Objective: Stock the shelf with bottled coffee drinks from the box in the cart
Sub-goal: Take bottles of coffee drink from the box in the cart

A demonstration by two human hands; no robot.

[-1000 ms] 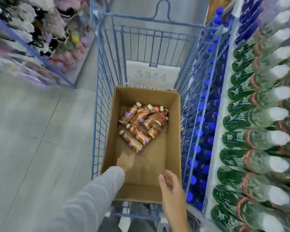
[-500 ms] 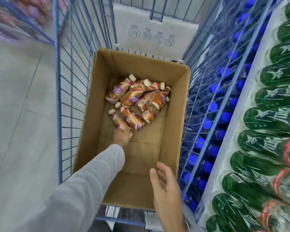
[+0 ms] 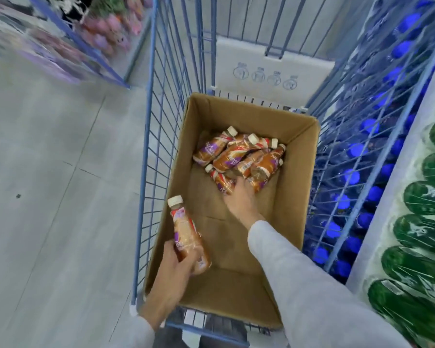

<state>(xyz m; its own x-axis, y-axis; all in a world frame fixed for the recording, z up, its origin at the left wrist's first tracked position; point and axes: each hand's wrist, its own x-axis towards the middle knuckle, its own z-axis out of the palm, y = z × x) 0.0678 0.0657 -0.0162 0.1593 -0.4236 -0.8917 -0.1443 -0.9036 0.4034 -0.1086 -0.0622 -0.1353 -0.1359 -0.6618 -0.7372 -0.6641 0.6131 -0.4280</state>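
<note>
An open cardboard box sits in a blue wire cart. Several brown coffee bottles with white caps lie in a heap at its far end. My left hand is over the near left corner of the box, shut on one coffee bottle with its cap pointing away from me. My right hand, in a grey sleeve, reaches deep into the box. Its spread fingers rest on the nearest bottles of the heap, with none lifted.
On the right, a shelf holds green bottles lying in rows, and blue-capped bottles show through the cart's wire side. Grey floor stretches on the left. A rack of pink and purple goods stands far left.
My left hand has taken a bottle from the heap and drawn it back to the near left corner. My right hand has moved from the box's near rim forward onto the heap.
</note>
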